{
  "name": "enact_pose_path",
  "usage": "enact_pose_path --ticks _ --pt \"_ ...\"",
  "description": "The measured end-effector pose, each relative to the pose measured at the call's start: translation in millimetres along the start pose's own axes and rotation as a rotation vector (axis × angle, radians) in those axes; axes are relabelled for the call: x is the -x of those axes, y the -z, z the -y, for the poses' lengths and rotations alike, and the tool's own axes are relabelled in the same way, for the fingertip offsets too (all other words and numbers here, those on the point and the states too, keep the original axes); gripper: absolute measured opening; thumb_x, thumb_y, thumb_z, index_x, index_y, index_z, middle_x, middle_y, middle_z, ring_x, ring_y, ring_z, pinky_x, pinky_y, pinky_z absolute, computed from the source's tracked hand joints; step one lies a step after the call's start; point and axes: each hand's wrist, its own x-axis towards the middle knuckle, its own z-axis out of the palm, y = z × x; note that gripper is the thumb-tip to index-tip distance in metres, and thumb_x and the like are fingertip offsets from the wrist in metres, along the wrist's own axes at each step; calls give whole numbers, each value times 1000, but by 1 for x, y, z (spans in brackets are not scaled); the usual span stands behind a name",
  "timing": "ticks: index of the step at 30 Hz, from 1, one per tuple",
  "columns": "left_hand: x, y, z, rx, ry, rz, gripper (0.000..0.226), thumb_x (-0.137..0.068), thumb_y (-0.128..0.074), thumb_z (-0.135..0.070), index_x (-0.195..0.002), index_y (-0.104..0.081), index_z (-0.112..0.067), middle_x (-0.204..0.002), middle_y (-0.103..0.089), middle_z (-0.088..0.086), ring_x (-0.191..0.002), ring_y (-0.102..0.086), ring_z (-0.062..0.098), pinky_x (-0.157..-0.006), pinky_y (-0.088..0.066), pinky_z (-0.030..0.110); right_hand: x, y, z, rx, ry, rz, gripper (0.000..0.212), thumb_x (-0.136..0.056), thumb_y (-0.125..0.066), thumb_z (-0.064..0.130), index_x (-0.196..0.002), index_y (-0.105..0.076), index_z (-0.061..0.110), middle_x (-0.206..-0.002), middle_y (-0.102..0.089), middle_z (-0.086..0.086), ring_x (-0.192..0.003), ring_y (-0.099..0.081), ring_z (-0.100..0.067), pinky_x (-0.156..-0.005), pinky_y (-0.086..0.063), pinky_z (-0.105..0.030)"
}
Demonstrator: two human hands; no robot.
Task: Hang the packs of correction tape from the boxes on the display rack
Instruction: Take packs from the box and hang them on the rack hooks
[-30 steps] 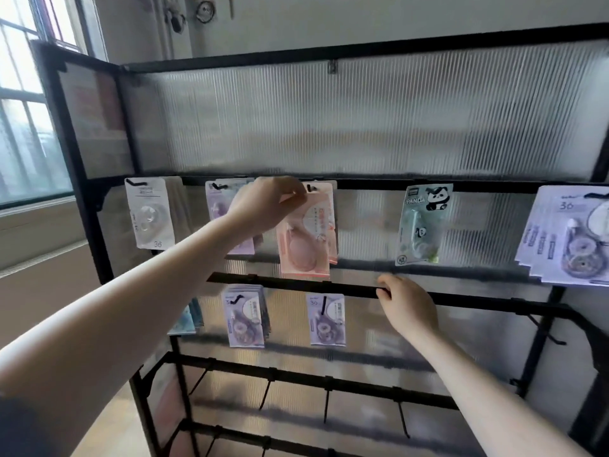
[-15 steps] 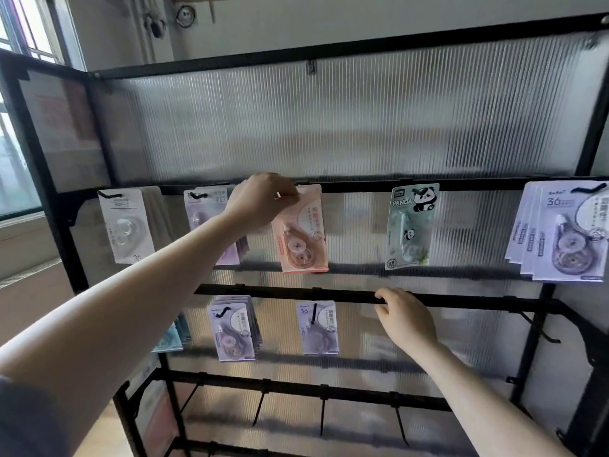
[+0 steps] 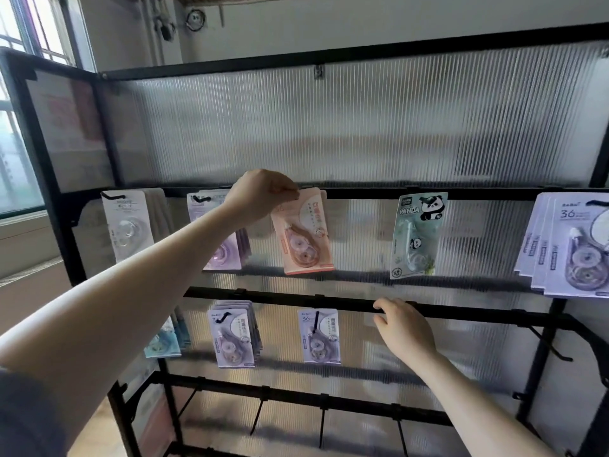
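A black display rack (image 3: 356,193) with ribbed translucent panels fills the view. My left hand (image 3: 260,196) reaches up to the top bar and pinches the upper left corner of a pink correction tape pack (image 3: 304,232), which hangs tilted at its hook. My right hand (image 3: 403,328) rests on the second bar (image 3: 296,300), fingers curled over it. More packs hang around: a white one (image 3: 127,224), purple ones (image 3: 224,255), a panda pack (image 3: 417,234), and a lilac stack (image 3: 573,249) at the right.
On the second row hang a teal pack (image 3: 163,343), a lilac stack (image 3: 234,334) and one lilac pack (image 3: 318,336). Bare hooks stick out of the third bar (image 3: 296,395) and at the right (image 3: 550,346). A window (image 3: 19,127) lies to the left.
The pink pack has swung and now hangs tilted under my left hand's pinch. The camera has drifted left and down a little. My right hand stays on the second bar.
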Motion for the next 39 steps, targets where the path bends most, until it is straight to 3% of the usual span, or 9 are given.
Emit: enact_pose_path --ticks 3,7,11,14,19,24,30,35,39 --pt "-4 -1 1 53 -6 74 22 -90 -58 -16 -109 -68 -10 -93 -64 0 -62 -52 0 -65 -52 29 -2 -2 -1 5 10 10 30 -96 -44 22 -124 -56 18 -120 -59 1 -105 -57 -15 -79 -47 -24" --pt "-8 -1 9 114 2 156 24 -93 -52 -10 -114 -64 -7 -96 -64 6 -60 -55 5 -49 -48 15 -5 -5 -2 16 19 23 30 -97 -43 23 -124 -55 18 -123 -58 2 -107 -57 -15 -81 -46 -23" --pt "-13 -9 13 -25 -71 128 21 -91 -53 -9 -106 -69 -11 -98 -67 3 -71 -60 13 -70 -53 37 -8 -8 -5 9 20 27 30 -97 -43 22 -124 -55 17 -123 -58 1 -107 -57 -15 -79 -44 -23" --pt "-17 -16 15 -218 -184 68 23 -91 -53 -11 -107 -69 -14 -106 -65 2 -94 -60 21 -76 -49 36 -11 -11 -7 14 17 26 30 -97 -43 24 -124 -54 19 -122 -58 3 -107 -56 -14 -80 -44 -21" --pt "-24 -27 24 -304 -296 -3 20 -87 -57 -5 -103 -67 -8 -112 -58 11 -104 -51 30 -83 -41 38 -15 -13 -12 5 3 21 30 -96 -44 24 -124 -55 20 -120 -59 3 -104 -57 -14 -78 -46 -22" --pt "-24 -36 24 -145 -161 84 28 -88 -44 3 -112 -58 -3 -110 -63 11 -98 -58 28 -75 -41 32 -15 -17 -16 18 1 29 30 -97 -42 24 -124 -55 20 -120 -59 4 -105 -56 -13 -79 -45 -21" --pt "-20 -37 30 -65 -193 78 30 -88 -43 4 -113 -57 -4 -113 -63 8 -101 -58 22 -79 -43 28 -14 -20 -17 26 -5 44 31 -98 -41 25 -126 -54 20 -122 -58 3 -107 -56 -14 -81 -46 -23" --pt "-17 -38 30 -98 -216 46 33 -93 -41 -3 -120 -57 -12 -113 -64 3 -101 -59 18 -76 -41 25 -11 -23 -16 29 -6 60 31 -98 -41 24 -126 -52 19 -120 -58 2 -103 -56 -14 -70 -38 -19" --pt "-17 -39 27 -120 -226 31 35 -93 -40 -2 -121 -58 -11 -113 -64 6 -102 -59 22 -75 -40 26 -8 -23 -16 52 -11 79 32 -97 -41 25 -127 -51 19 -118 -58 0 -100 -57 -16 -72 -43 -22"
